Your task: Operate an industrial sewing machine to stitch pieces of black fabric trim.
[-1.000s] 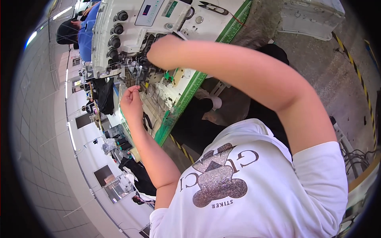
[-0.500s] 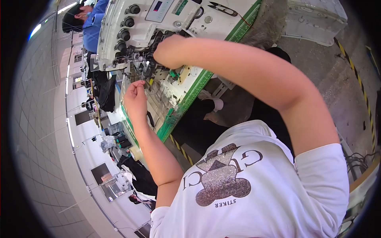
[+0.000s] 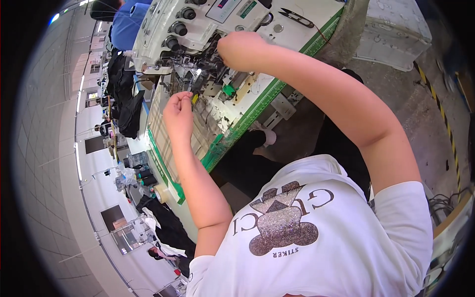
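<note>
A white overlock sewing machine (image 3: 153,47) with black dials stands on the table ahead, its looper area open and its metal parts exposed. My right hand (image 3: 243,51) reaches into the machine's right side, back of the hand up; its fingers are hidden behind the hand and the metal parts. Below the needle area, my left hand (image 3: 178,116) holds thumb and forefinger pinched together near a small yellow part (image 3: 195,99). Anything between those fingertips is too small to make out. A green piece (image 3: 228,89) sits on the machine bed, between the two hands.
Thread snips (image 3: 297,18) lie on the tabletop at the far right. Green ruler tape (image 3: 257,111) runs along the near table edge. A white plastic bin (image 3: 391,37) stands at the right. Black cloth (image 3: 129,111) and a person in blue (image 3: 129,27) are beyond the machine.
The view has shifted, so the machine sits higher and farther right in it. My left fingers stay pinched near the needle area; my right hand stays at the machine's open parts.
</note>
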### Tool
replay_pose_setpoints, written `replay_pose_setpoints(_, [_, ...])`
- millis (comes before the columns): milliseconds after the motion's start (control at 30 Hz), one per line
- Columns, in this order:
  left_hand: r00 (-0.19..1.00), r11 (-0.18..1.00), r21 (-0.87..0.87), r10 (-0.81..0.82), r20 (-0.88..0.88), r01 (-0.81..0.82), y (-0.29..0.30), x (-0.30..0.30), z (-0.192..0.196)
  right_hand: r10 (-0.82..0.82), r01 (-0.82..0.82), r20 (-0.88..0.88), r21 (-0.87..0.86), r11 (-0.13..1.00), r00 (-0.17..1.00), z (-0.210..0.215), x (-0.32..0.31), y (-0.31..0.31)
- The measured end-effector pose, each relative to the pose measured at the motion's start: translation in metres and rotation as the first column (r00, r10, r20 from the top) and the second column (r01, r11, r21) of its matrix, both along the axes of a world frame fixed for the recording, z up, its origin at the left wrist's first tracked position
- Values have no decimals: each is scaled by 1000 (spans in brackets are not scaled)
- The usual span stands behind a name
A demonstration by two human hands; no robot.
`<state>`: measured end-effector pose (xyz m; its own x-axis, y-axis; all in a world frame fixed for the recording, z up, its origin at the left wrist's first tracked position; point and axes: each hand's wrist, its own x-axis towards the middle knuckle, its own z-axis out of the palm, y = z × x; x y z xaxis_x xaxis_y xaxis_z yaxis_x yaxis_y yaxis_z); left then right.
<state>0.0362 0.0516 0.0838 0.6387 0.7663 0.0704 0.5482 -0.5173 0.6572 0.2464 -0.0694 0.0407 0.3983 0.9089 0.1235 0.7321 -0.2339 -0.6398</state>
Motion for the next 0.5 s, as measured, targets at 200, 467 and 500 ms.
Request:
replay_pose_setpoints(200, [999, 1000, 5, 25, 32, -25, 6, 0, -4, 4, -4, 18, -42, 999, 1000, -17, -25, 14])
replay_pose_setpoints(467, [1000, 1000, -22, 11, 1, -11, 10, -2, -6, 97, -99, 69, 36, 994, 993, -13, -14, -2])
replay_pose_setpoints(500, [1000, 1000, -12, 18, 7, -18, 9, 0, -6, 106, -112, 134, 33, 993, 985, -18, -19, -1])
